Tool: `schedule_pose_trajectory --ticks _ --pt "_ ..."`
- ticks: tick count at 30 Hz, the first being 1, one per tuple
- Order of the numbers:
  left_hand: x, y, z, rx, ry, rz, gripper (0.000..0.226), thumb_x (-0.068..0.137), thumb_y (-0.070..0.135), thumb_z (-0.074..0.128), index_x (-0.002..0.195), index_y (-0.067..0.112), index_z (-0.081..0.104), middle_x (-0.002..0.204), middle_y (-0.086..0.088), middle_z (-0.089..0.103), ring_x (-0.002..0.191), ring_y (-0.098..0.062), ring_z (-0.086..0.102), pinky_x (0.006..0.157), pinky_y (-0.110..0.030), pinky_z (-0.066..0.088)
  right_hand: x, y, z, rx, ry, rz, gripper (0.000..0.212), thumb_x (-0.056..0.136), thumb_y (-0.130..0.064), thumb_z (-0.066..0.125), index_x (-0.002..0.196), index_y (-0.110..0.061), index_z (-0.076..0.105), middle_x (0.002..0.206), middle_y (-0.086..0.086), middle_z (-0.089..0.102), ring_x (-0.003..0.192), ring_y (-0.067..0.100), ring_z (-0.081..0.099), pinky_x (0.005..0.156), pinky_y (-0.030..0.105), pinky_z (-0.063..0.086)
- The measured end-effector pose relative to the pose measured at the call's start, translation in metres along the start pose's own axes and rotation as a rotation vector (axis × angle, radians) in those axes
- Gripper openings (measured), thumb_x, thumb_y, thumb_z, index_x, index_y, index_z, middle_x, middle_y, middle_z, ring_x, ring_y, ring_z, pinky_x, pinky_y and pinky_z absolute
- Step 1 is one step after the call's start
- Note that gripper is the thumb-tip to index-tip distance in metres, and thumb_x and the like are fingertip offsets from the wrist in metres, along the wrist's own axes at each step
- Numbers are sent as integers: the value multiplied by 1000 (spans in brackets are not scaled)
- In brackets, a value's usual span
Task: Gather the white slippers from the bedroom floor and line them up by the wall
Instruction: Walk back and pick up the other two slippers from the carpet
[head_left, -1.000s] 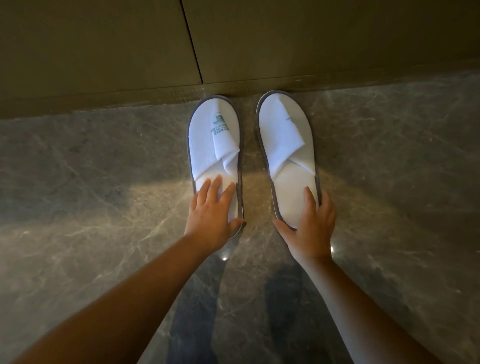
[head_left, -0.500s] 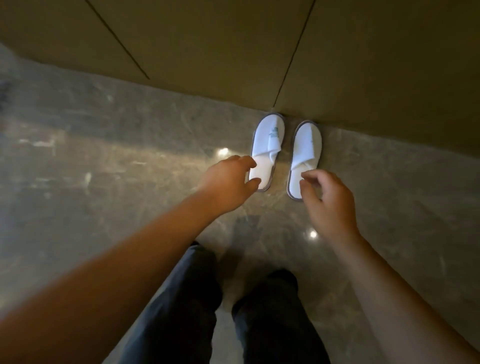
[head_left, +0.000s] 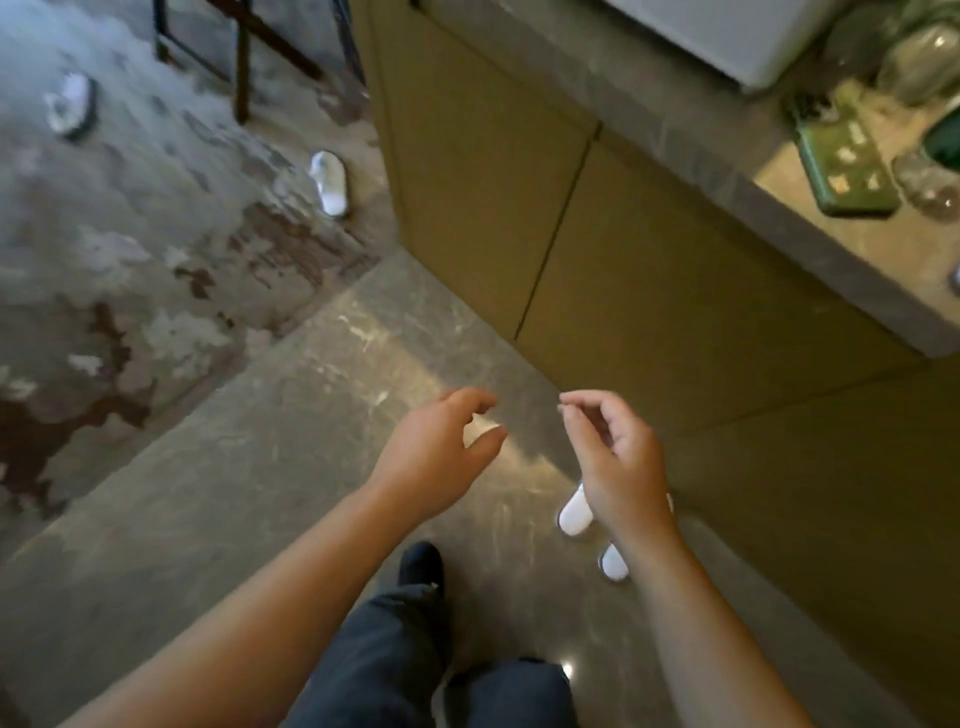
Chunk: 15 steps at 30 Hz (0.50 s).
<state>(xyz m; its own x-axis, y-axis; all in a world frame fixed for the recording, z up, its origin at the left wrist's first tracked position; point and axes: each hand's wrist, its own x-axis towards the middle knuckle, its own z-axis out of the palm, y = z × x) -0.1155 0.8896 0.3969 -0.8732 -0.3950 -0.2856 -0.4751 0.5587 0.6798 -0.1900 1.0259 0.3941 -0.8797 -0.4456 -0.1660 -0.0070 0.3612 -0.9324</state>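
Observation:
Two white slippers (head_left: 575, 512) (head_left: 614, 562) lie side by side on the marble floor against the olive cabinet wall (head_left: 613, 291), mostly hidden behind my right hand and forearm. My right hand (head_left: 615, 457) hovers above them, fingers loosely curled, holding nothing. My left hand (head_left: 441, 452) floats beside it, fingers apart and empty. Farther off, another white slipper (head_left: 330, 183) lies on the patterned carpet by the cabinet corner. A fourth white slipper (head_left: 70, 106) rests at the far left of the carpet.
A dark metal chair or table frame (head_left: 241, 57) stands on the carpet (head_left: 130, 270) at the top. The stone counter (head_left: 810, 218) at right carries a green phone (head_left: 844, 166) and glassware (head_left: 919, 57). My dark trousers and shoe (head_left: 422, 564) show below.
I have let go of the two slippers and risen away from them. The view has swung left, bringing the carpet and two more slippers into sight. Both hands are lifted and empty.

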Motion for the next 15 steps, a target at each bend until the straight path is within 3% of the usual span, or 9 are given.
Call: schedule_pose_trajectory --ticks 9,13,15 --pt "23 -38 -147 -144 334 -58 32 84 29 53 115 21 53 116 1 59 99 -9 51 83 -24 39 37 -82 79 -14 -207 2 16 85 -18 52 81 -31 60 82 -9 65 80 3 61 71 28 52" --pt "64 -57 -193 -198 456 -84 30 83 28 55 112 19 55 105 5 57 94 -8 52 82 -23 40 89 -100 116 -48 -271 28 9 85 -21 53 88 -23 61 89 -2 66 87 17 62 78 45 55" --pt "87 -71 -215 -230 510 -125 28 83 25 56 110 17 57 102 5 57 94 -10 54 83 -26 43 128 -111 138 -75 -301 -15 9 86 -21 53 89 -22 61 89 -1 65 86 17 62 78 45 55"
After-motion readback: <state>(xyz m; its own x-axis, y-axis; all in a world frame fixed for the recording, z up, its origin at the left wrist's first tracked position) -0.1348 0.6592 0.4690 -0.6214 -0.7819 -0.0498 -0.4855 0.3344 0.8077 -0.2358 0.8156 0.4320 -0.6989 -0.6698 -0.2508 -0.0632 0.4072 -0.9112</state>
